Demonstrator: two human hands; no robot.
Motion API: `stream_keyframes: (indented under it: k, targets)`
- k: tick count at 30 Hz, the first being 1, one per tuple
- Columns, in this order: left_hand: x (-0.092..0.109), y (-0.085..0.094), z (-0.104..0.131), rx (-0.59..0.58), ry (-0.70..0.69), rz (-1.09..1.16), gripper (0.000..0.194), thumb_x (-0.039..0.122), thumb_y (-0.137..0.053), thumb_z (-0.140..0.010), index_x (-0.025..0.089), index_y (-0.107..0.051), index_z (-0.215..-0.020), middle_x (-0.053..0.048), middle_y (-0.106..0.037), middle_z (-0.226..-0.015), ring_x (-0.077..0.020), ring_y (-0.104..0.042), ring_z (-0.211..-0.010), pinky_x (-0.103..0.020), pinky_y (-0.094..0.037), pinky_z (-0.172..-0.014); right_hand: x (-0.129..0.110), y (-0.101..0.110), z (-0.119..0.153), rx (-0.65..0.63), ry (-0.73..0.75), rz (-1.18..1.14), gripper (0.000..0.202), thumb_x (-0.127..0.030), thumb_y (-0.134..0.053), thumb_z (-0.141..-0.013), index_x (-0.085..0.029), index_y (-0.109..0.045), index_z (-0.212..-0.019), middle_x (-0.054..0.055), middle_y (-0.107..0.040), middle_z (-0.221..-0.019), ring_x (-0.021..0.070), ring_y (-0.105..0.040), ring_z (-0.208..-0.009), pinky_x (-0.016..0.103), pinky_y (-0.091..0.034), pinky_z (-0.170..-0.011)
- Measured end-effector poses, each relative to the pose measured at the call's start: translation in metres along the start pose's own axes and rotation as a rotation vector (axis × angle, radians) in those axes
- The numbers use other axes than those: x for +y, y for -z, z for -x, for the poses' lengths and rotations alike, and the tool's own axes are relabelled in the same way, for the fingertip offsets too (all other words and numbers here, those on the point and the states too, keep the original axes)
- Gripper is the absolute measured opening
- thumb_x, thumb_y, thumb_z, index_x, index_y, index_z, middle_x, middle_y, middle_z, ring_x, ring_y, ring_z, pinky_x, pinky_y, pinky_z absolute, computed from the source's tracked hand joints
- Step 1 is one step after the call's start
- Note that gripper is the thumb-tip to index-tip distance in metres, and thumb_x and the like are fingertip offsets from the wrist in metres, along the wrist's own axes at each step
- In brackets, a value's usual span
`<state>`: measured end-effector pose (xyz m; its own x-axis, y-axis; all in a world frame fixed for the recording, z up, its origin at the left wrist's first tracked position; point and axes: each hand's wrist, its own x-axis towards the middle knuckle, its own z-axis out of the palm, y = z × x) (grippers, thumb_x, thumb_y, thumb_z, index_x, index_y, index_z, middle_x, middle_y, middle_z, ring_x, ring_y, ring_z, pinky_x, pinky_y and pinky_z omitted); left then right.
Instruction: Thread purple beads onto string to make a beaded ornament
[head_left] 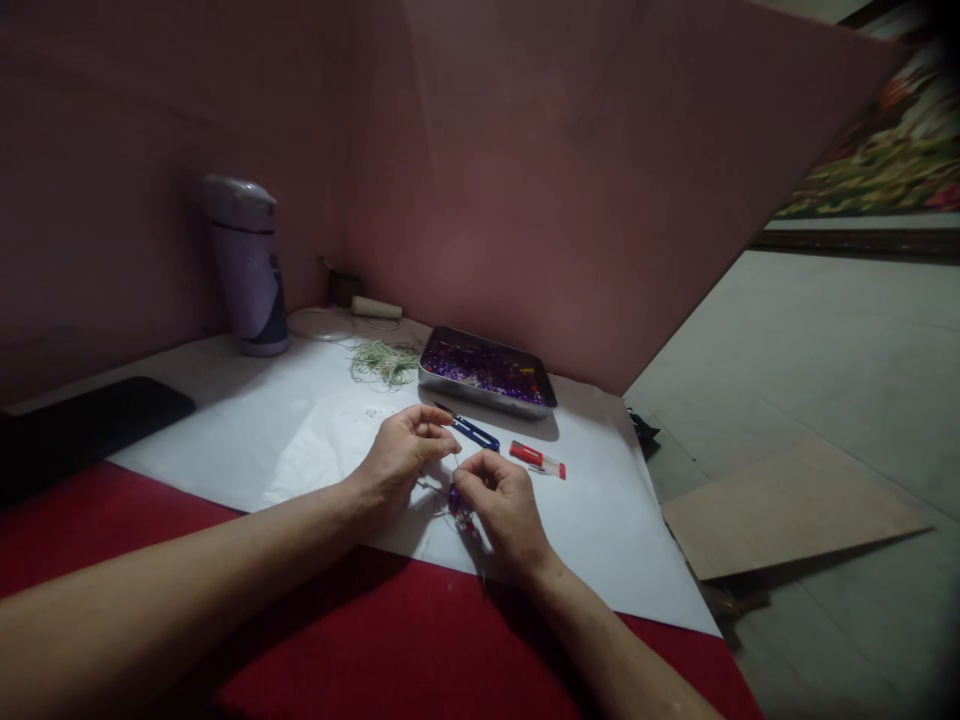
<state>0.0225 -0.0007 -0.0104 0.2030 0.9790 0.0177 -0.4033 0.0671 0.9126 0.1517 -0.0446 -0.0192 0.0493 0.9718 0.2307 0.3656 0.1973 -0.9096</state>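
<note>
- Across the red surface [315,650] lay a white sheet [600,540], probably so that small parts would show against it.
- Near the wall stood a metal tray [487,399] of purple beads [480,368], its rim likely stopping them rolling away.
- Over the sheet, the left hand [405,450] pinched a fine thread [457,461]; the right hand [506,505] was closed on the top of a beaded piece [454,499], seemingly to steady it.
- Between tray and hands lay blue snips [474,433], presumably for easy reach.
- Partly behind the right fingers, the beaded piece blurred; whether it touched the sheet could not be told.
- Beyond the pinch, the thread was too fine to follow.
</note>
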Motion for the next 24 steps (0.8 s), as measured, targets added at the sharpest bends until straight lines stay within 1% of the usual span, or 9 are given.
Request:
stream_keyframes:
  k: [6, 9, 11, 14, 16, 17, 20, 22, 24]
  targets:
    - [-0.003, 0.001, -0.001, 0.009, -0.005, -0.002, 0.03, 0.004, -0.065, -0.056, 0.012, -0.055, -0.083, 0.001, -0.061, -0.06, -0.0097, -0.057, -0.057, -0.021, -0.039, -0.054, 0.001, 0.0, 0.0, -0.009, 0.006, -0.005, 0.012, -0.018, -0.054, -0.071, -0.017, -0.055, -0.059, -0.002, -0.057, -0.052, 0.0116, -0.05, -0.05, 0.023, -0.041, -0.052]
    - [-0.002, 0.001, -0.002, -0.01, -0.017, -0.072, 0.029, 0.01, -0.066, -0.059, 0.013, -0.055, -0.086, 0.0, -0.062, -0.064, -0.011, -0.057, -0.059, -0.023, -0.041, -0.057, 0.002, 0.0, 0.0, 0.025, -0.007, 0.011, 0.012, -0.019, -0.054, -0.071, -0.017, -0.055, -0.059, -0.002, -0.057, -0.052, 0.0121, -0.051, -0.05, 0.023, -0.041, -0.052]
    - [0.0, 0.003, -0.004, -0.029, -0.073, -0.223, 0.028, 0.015, -0.066, -0.061, 0.012, -0.058, -0.088, -0.003, -0.064, -0.071, -0.0132, -0.058, -0.065, -0.025, -0.043, -0.061, 0.002, 0.0, 0.0, 0.088, -0.011, 0.051, 0.013, -0.019, -0.054, -0.071, -0.018, -0.054, -0.058, -0.003, -0.056, -0.052, 0.0123, -0.051, -0.051, 0.023, -0.04, -0.053]
    - [0.006, 0.006, -0.008, -0.044, -0.152, -0.6, 0.017, 0.014, -0.06, -0.062, 0.013, -0.063, -0.079, -0.003, -0.064, -0.073, -0.0141, -0.057, -0.068, -0.025, -0.042, -0.062, 0.003, 0.002, -0.001, 0.164, 0.002, 0.126, 0.012, -0.02, -0.053, -0.07, -0.018, -0.054, -0.058, -0.002, -0.056, -0.054, 0.0129, -0.051, -0.054, 0.024, -0.041, -0.055]
    - [0.01, 0.008, -0.009, -0.125, -0.109, -0.822, 0.012, 0.014, -0.057, -0.061, 0.014, -0.065, -0.071, -0.001, -0.062, -0.065, -0.0135, -0.054, -0.062, -0.023, -0.039, -0.056, 0.005, 0.003, -0.002, 0.191, 0.001, 0.171, 0.012, -0.021, -0.052, -0.071, -0.018, -0.055, -0.059, -0.002, -0.057, -0.056, 0.0136, -0.052, -0.055, 0.024, -0.041, -0.055]
    - [0.011, 0.009, -0.009, -0.197, -0.065, -0.891, 0.011, 0.015, -0.057, -0.061, 0.014, -0.065, -0.068, 0.0, -0.06, -0.061, -0.0131, -0.053, -0.058, -0.023, -0.038, -0.054, 0.006, 0.004, -0.002, 0.202, -0.004, 0.192, 0.012, -0.021, -0.052, -0.071, -0.018, -0.056, -0.06, -0.002, -0.058, -0.056, 0.0139, -0.052, -0.055, 0.024, -0.041, -0.055]
    - [0.015, 0.011, -0.006, -0.435, 0.054, -0.99, 0.014, 0.021, -0.056, -0.063, 0.014, -0.066, -0.068, 0.001, -0.058, -0.054, -0.0125, -0.051, -0.051, -0.023, -0.035, -0.049, 0.008, 0.006, -0.004, 0.237, -0.017, 0.243, 0.013, -0.023, -0.052, -0.071, -0.018, -0.057, -0.06, -0.002, -0.058, -0.056, 0.0146, -0.053, -0.055, 0.024, -0.04, -0.054]
    - [0.018, 0.011, -0.003, -0.543, 0.052, -1.077, 0.016, 0.023, -0.056, -0.063, 0.014, -0.068, -0.07, 0.0, -0.06, -0.056, -0.0135, -0.052, -0.053, -0.023, -0.036, -0.05, 0.008, 0.007, -0.005, 0.251, -0.015, 0.257, 0.013, -0.023, -0.051, -0.071, -0.019, -0.056, -0.06, -0.002, -0.058, -0.055, 0.0146, -0.053, -0.054, 0.024, -0.039, -0.054]
    - [0.022, 0.01, -0.001, -0.585, -0.034, -1.202, 0.016, 0.023, -0.058, -0.062, 0.014, -0.069, -0.069, -0.002, -0.064, -0.062, -0.0157, -0.055, -0.062, -0.024, -0.038, -0.056, 0.008, 0.008, -0.005, 0.268, -0.019, 0.269, 0.013, -0.023, -0.051, -0.071, -0.019, -0.056, -0.059, -0.002, -0.058, -0.055, 0.0146, -0.052, -0.053, 0.024, -0.039, -0.054]
